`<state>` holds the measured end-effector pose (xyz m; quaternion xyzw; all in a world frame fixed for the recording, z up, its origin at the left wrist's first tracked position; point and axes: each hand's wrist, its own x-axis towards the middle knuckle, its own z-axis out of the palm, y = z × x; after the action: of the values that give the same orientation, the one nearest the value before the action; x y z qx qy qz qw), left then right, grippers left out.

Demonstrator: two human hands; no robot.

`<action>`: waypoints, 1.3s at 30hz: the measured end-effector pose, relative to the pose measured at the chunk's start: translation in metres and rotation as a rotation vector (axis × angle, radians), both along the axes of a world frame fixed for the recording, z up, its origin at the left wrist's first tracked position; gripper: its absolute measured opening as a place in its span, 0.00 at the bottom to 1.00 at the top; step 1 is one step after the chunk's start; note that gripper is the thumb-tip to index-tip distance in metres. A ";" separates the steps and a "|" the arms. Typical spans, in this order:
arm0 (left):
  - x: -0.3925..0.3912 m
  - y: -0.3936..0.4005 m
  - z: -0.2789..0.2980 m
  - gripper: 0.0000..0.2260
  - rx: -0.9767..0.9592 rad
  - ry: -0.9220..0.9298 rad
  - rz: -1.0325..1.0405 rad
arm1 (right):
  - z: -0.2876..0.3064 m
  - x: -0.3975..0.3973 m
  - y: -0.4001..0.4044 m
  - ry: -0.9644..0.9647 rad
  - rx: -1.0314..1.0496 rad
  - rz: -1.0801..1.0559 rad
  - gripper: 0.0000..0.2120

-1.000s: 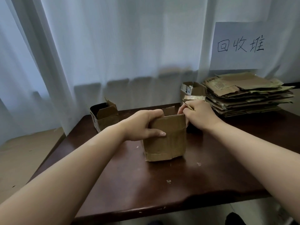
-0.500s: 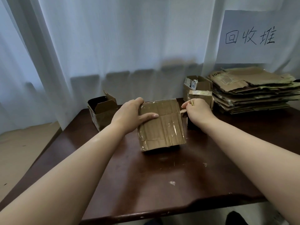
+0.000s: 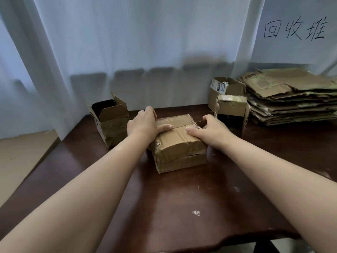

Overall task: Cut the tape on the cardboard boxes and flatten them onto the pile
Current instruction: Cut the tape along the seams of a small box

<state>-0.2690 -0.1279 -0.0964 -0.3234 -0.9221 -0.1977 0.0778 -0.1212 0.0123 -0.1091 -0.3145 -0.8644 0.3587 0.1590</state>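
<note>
A small taped cardboard box (image 3: 179, 143) lies on the dark wooden table (image 3: 182, 207), its taped seam facing up. My left hand (image 3: 144, 125) grips its left far corner, thumb lying on the top face. My right hand (image 3: 213, 130) holds the right side, its thumb pressed on the top near the seam. A thin stick-like thing pokes out by my right fingers; I cannot tell what it is. The pile of flattened cardboard (image 3: 291, 99) lies at the table's back right.
An opened box (image 3: 111, 125) stands at the back left. Two more small boxes, one in front (image 3: 231, 105) and one behind (image 3: 226, 86), stand beside the pile. A handwritten sign (image 3: 293, 30) hangs above the pile. A tape scrap (image 3: 196, 213) lies near the front. A white curtain hangs behind.
The box stood upright in my hands, then was tipped over and set down flat with the taped side up. Both hands moved with it and my head came closer.
</note>
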 end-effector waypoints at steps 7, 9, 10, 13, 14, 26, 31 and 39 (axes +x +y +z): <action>0.015 -0.042 -0.010 0.20 0.405 0.054 -0.494 | 0.004 0.001 0.003 0.007 -0.016 0.039 0.45; 0.026 -0.050 -0.011 0.19 0.395 -0.070 -0.675 | 0.006 0.000 0.000 0.009 0.009 0.012 0.45; 0.029 -0.051 -0.015 0.18 0.324 -0.116 -0.725 | 0.007 0.001 -0.003 0.026 0.049 -0.027 0.44; 0.031 -0.046 -0.029 0.19 0.155 -0.093 -0.711 | 0.011 0.008 -0.012 0.170 0.275 -0.123 0.37; 0.031 -0.042 -0.032 0.19 0.154 -0.076 -0.686 | 0.013 0.012 -0.015 0.227 0.330 -0.115 0.32; 0.030 -0.031 -0.025 0.15 0.301 -0.426 -0.660 | -0.037 0.065 -0.030 0.249 0.515 0.271 0.06; 0.026 -0.031 -0.029 0.15 0.282 -0.382 -0.663 | -0.048 0.053 -0.037 0.318 0.557 0.351 0.06; 0.023 -0.029 -0.031 0.15 0.300 -0.389 -0.665 | -0.049 0.040 -0.042 0.350 0.648 0.367 0.05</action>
<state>-0.2458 -0.1567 -0.1275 -0.5454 -0.7258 -0.4018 -0.1197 -0.0811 -0.0297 -0.1581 -0.0227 -0.9342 0.1382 0.3280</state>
